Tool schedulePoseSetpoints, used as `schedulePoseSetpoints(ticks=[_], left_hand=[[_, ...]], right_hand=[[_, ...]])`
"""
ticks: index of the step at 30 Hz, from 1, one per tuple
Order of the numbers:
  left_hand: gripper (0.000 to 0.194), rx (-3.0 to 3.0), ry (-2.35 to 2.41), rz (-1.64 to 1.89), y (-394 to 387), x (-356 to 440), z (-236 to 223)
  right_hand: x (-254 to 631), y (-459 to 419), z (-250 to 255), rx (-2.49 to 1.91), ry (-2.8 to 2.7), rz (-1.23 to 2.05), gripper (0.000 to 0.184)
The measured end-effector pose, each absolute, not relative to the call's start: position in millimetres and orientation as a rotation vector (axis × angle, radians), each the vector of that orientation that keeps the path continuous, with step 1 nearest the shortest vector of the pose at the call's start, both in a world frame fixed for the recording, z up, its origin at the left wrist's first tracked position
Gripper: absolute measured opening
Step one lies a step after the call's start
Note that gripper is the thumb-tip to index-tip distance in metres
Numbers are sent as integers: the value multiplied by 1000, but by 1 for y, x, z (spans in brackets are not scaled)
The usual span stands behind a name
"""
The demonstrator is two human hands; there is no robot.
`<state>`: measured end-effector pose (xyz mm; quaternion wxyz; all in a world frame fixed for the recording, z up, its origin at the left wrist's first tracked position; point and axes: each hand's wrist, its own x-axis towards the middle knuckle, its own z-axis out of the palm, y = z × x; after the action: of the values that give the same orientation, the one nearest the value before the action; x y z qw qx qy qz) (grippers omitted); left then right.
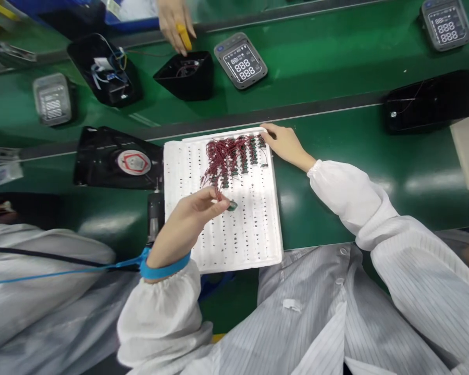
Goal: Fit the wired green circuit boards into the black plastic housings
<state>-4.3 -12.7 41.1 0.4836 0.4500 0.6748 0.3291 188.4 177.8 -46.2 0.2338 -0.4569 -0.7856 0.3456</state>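
A white foam tray with rows of small holes lies on the green bench before me. Toward its far right part stand several small green circuit boards in rows, with a tangle of dark red wires over them. My left hand, in a blue wrist strap, is above the tray's middle. Its thumb and fingers pinch a small green circuit board with dark red wires. My right hand grips the tray's far right corner, fingers closed over the rim.
A black housing with a round sticker and a dark power screwdriver lie left of the tray. Another black housing is at right. Beyond, a co-worker's hand is at an open black housing, near a display unit.
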Motion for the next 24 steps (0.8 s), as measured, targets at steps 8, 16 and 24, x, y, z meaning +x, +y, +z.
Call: schedulePoseSetpoints(ticks=[8,16,24], left_hand=[[42,1223,1580,1182,-64,-10,79],[57,1342,1441,1427,-91,20,93],[17,1185,2464,858,-64,12,61]], right_hand=[[185,182,-59,-1197,-2150,933,37],[182,189,-74,-1131,-2146,894,36],[191,196,-80,-1080,-1909,988,33]])
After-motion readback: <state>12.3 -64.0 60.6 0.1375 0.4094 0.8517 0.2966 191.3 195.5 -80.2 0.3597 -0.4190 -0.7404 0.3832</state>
